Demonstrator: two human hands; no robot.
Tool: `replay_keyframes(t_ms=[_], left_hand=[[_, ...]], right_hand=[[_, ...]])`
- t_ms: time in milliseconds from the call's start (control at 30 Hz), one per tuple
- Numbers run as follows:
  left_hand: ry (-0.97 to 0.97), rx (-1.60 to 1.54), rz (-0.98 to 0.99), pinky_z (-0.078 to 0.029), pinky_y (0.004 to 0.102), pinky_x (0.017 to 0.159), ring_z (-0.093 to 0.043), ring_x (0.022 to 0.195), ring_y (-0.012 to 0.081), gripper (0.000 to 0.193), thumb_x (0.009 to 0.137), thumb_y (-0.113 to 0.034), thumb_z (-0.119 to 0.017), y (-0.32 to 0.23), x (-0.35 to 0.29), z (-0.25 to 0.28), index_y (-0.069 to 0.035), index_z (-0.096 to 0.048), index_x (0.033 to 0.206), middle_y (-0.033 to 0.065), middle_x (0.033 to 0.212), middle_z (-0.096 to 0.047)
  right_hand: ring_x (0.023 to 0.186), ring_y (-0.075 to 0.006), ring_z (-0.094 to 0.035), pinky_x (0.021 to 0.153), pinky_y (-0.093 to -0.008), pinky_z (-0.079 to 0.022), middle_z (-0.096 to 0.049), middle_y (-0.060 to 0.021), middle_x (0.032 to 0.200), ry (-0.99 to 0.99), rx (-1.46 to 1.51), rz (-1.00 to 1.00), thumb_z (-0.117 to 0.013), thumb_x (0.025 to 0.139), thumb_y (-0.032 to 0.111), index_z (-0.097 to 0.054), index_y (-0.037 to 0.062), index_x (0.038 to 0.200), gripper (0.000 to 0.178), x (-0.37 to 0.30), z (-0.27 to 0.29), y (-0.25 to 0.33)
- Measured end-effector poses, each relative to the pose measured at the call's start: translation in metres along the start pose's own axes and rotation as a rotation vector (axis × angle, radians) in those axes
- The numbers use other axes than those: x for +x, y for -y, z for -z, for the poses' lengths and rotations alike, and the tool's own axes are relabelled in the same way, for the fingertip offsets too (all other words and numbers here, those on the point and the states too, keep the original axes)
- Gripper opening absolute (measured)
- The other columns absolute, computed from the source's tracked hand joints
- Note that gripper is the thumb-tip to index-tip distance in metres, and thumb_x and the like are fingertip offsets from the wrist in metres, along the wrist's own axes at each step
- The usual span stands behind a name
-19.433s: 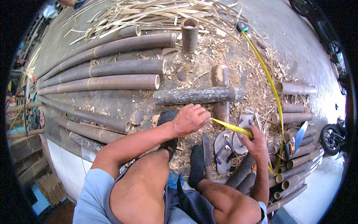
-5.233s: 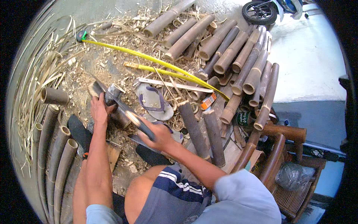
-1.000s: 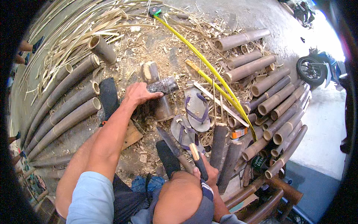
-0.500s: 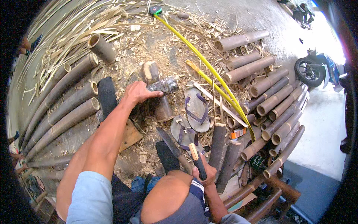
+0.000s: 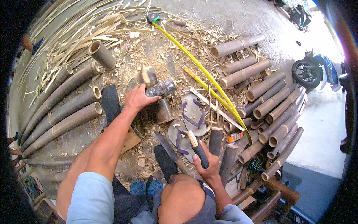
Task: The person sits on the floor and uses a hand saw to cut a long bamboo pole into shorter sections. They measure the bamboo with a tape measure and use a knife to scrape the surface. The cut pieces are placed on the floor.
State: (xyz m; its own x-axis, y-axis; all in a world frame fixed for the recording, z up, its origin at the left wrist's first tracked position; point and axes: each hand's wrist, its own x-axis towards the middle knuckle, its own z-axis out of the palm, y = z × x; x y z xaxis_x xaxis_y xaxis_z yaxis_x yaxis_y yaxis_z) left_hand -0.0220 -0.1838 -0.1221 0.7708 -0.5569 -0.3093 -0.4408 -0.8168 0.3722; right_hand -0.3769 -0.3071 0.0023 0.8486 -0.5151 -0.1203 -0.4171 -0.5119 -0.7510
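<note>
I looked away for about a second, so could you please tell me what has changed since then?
Hardly anything. The left hand still grips the short dark bamboo piece, and the right hand still holds the knife handle upright; it has only drifted slightly. The sandals, yellow tape and bamboo poles lie as before.

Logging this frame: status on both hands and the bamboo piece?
Left hand grips short dark bamboo piece. Right hand shut on dark tool handle. Flip-flops and bamboo offcuts crowd the ground alongside.
</note>
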Motion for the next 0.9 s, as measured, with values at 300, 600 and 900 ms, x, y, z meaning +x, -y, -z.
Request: replay_keyframes(t_ms=[300, 600, 900], left_hand=[[-0.232, 0.153, -0.166, -0.049, 0.0529, 0.088, -0.055, 0.115, 0.033, 0.074, 0.065, -0.036, -0.09, -0.039, 0.009, -0.032, -0.007, -0.054, 0.124, 0.013, 0.12, -0.054], [-0.22, 0.095, -0.23, -0.051, 0.0507, 0.086, -0.056, 0.116, 0.0316, 0.071, 0.062, -0.038, -0.091, -0.037, 0.015, -0.03, -0.008, -0.057, 0.117, 0.0086, 0.118, -0.056], [-0.188, 0.057, -0.281, -0.053, 0.0465, 0.091, -0.056, 0.109, 0.0382, 0.07, 0.058, -0.03, -0.092, -0.036, 0.008, -0.027, -0.002, -0.057, 0.112, 0.0147, 0.114, -0.056]], right_hand=[[0.084, -0.0317, -0.076, 0.075, -0.0376, -0.06, -0.071, -0.0282, 0.108, 0.01, 0.005, 0.003, -0.074, 0.084, 0.02, -0.056, -0.006, 0.138, 0.062, -0.013, -0.022, -0.034], [0.064, -0.0366, -0.071, 0.059, -0.0415, -0.055, -0.07, -0.0228, 0.079, -0.123, 0.096, 0.138, -0.072, 0.089, 0.028, -0.063, 0.0027, 0.131, 0.051, 0.114, -0.052, 0.0], [0.082, -0.0308, -0.077, 0.074, -0.0391, -0.061, -0.075, -0.0223, 0.097, -0.074, -0.017, 0.183, -0.072, 0.086, 0.023, -0.058, -0.0011, 0.137, 0.059, -0.016, -0.008, -0.045]])
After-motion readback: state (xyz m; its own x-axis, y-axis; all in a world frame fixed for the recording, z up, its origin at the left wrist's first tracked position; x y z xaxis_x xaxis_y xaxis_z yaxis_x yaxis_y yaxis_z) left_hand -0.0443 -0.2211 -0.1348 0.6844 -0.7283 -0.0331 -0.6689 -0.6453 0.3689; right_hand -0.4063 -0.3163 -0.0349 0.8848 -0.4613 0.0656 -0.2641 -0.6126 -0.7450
